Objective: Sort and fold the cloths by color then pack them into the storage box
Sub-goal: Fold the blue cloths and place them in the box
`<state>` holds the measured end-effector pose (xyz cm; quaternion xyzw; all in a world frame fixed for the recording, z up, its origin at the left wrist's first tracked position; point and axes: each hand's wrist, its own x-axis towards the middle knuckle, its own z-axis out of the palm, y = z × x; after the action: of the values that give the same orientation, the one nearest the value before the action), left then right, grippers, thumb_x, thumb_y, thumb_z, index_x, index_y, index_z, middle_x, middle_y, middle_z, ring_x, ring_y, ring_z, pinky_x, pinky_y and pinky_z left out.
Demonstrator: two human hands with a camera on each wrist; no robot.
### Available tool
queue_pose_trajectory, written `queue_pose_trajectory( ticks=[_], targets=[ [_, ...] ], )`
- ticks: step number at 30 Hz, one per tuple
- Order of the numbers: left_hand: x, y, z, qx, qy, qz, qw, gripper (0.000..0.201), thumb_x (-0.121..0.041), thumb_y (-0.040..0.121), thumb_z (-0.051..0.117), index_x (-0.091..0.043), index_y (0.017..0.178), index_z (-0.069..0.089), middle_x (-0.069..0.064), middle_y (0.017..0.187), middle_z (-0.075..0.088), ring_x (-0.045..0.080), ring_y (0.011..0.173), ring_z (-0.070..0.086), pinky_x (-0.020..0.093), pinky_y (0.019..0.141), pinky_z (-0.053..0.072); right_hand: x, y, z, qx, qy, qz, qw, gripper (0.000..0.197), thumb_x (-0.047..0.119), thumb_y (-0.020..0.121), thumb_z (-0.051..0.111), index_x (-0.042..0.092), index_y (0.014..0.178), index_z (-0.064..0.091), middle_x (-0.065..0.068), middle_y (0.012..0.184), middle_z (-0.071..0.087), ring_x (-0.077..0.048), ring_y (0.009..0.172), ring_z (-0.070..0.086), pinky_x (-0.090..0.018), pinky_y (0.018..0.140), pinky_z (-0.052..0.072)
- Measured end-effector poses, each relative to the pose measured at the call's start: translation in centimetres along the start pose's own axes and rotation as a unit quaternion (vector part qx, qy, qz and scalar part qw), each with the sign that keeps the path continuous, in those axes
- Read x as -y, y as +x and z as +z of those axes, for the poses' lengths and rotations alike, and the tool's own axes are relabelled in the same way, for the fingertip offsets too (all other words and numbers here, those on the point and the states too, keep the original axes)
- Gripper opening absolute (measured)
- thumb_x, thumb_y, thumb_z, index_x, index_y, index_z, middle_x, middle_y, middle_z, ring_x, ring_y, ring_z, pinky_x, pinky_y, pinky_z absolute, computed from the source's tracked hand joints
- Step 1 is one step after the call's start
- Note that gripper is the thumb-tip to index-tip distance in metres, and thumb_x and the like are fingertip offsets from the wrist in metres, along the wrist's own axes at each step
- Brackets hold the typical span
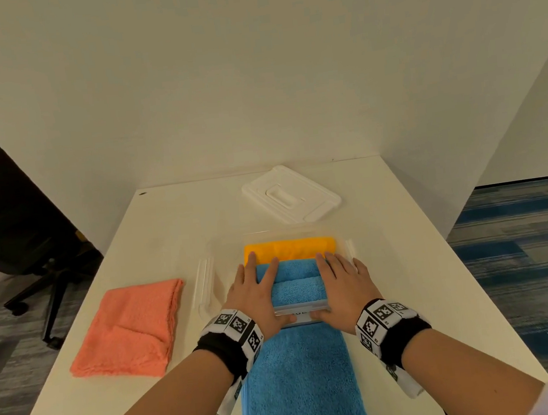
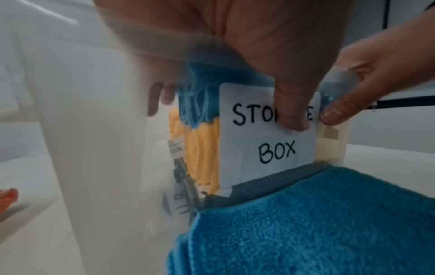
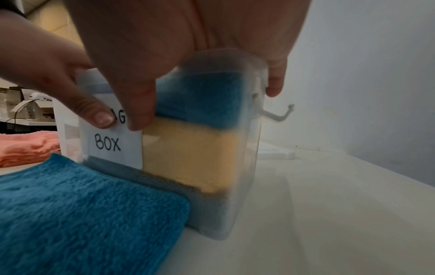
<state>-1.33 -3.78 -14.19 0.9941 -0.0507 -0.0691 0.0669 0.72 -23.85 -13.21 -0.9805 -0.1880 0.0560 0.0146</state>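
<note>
The clear storage box stands mid-table, its "STORAGE BOX" label facing me. Inside, a folded blue cloth lies on a yellow cloth. My left hand and right hand lie flat on the blue cloth with straight fingers, pressing it down. Both thumbs hang over the front wall: the left thumb and the right thumb touch the label. A second blue cloth lies folded on the table against the box front. A folded pink cloth lies to the left.
The white box lid lies behind the box near the wall. The box's clip handles stick out at its sides. The table ends close on the left and right, with an office chair beyond the left edge.
</note>
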Motion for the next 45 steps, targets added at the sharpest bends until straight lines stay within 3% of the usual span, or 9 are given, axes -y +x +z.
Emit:
queue_pose_trajectory(
  ticks=[5,13,17,21,27,32,37,42,45],
  targets=[
    [-0.3,-0.1,-0.1,-0.003,0.048,0.001,0.999,0.112,-0.082,0.069,0.047,-0.035,0.147,-0.018,0.002,0.154,-0.029,0.031,0.142,-0.024,0.059,0.113,-0.001,0.1,-0.3,0.1,-0.014,0.008,-0.006,1.000,0.110,0.071,0.079,0.049,0.007,0.151,-0.003,-0.010,0.160,0.000,-0.023,0.147,-0.001,-0.037,0.115,-0.012],
    [-0.1,0.1,-0.2,0.026,0.038,0.022,0.999,0.108,-0.082,0.073,0.041,-0.025,0.151,-0.007,-0.003,0.160,-0.004,0.017,0.147,-0.006,0.054,0.116,-0.004,-0.1,-0.2,-0.3,-0.001,0.011,-0.048,0.999,0.100,0.068,0.084,0.046,0.006,0.151,0.007,-0.010,0.159,0.010,-0.021,0.146,0.009,-0.034,0.120,-0.001],
    [0.6,0.0,-0.5,0.004,-0.056,0.065,0.996,0.123,-0.099,0.054,0.016,-0.026,0.152,0.007,-0.001,0.160,0.006,0.019,0.147,0.001,0.049,0.119,0.009,-0.5,-0.4,-0.3,-0.012,0.036,-0.067,0.997,0.116,0.088,0.068,0.020,0.008,0.151,0.008,-0.008,0.159,0.010,-0.020,0.146,0.010,-0.032,0.118,-0.001],
    [1.6,0.3,-0.4,-0.069,-0.225,0.067,0.970,0.103,-0.087,0.069,0.019,-0.022,0.149,0.025,0.000,0.157,0.019,0.017,0.145,0.014,0.027,0.116,0.009,-1.0,-0.5,-0.3,-0.039,0.139,-0.058,0.988,0.111,0.083,0.067,-0.011,0.016,0.152,0.009,0.000,0.159,0.010,-0.015,0.146,0.010,-0.025,0.115,0.003],
    [1.8,0.9,-0.9,-0.066,-0.237,0.019,0.969,0.090,-0.062,0.067,0.045,-0.016,0.144,0.036,0.004,0.144,0.039,0.021,0.132,0.037,0.030,0.111,0.028,-0.3,0.1,-1.2,-0.021,0.118,-0.023,0.993,0.072,0.054,0.096,0.035,0.014,0.152,0.013,-0.003,0.156,0.023,-0.019,0.142,0.021,-0.032,0.116,0.015],
    [2.1,2.2,-0.9,-0.026,-0.198,-0.047,0.979,0.085,-0.069,0.057,0.060,-0.030,0.132,0.048,-0.007,0.130,0.051,0.017,0.119,0.048,0.039,0.103,0.039,0.2,0.5,-1.3,-0.014,0.128,0.010,0.992,0.071,0.044,0.092,0.043,0.013,0.151,0.017,-0.003,0.153,0.029,-0.019,0.140,0.024,-0.033,0.115,0.016],
    [1.1,2.2,-1.8,-0.011,-0.110,-0.090,0.990,0.072,-0.067,0.064,0.068,-0.040,0.126,0.043,-0.017,0.124,0.048,0.013,0.118,0.044,0.043,0.099,0.031,0.7,0.8,-1.0,-0.020,0.131,0.034,0.991,0.070,0.037,0.089,0.045,0.014,0.150,0.020,-0.002,0.151,0.032,-0.020,0.139,0.026,-0.033,0.115,0.017],
    [1.0,1.8,-1.8,-0.016,-0.124,-0.108,0.986,0.074,-0.068,0.062,0.069,-0.036,0.124,0.044,-0.012,0.119,0.046,0.015,0.112,0.046,0.042,0.096,0.038,0.9,0.7,-0.9,-0.050,0.128,0.042,0.990,0.065,0.031,0.087,0.045,0.015,0.147,0.025,-0.002,0.147,0.033,-0.020,0.135,0.029,-0.034,0.113,0.021],
    [1.4,2.1,-1.7,-0.028,-0.230,-0.094,0.968,0.065,-0.058,0.069,0.063,-0.025,0.124,0.049,-0.001,0.117,0.048,0.018,0.106,0.049,0.030,0.089,0.041,0.8,0.3,-0.5,-0.090,0.113,0.022,0.989,0.052,0.034,0.093,0.040,0.018,0.142,0.032,-0.001,0.142,0.039,-0.019,0.129,0.034,-0.032,0.108,0.025]
  ],
)
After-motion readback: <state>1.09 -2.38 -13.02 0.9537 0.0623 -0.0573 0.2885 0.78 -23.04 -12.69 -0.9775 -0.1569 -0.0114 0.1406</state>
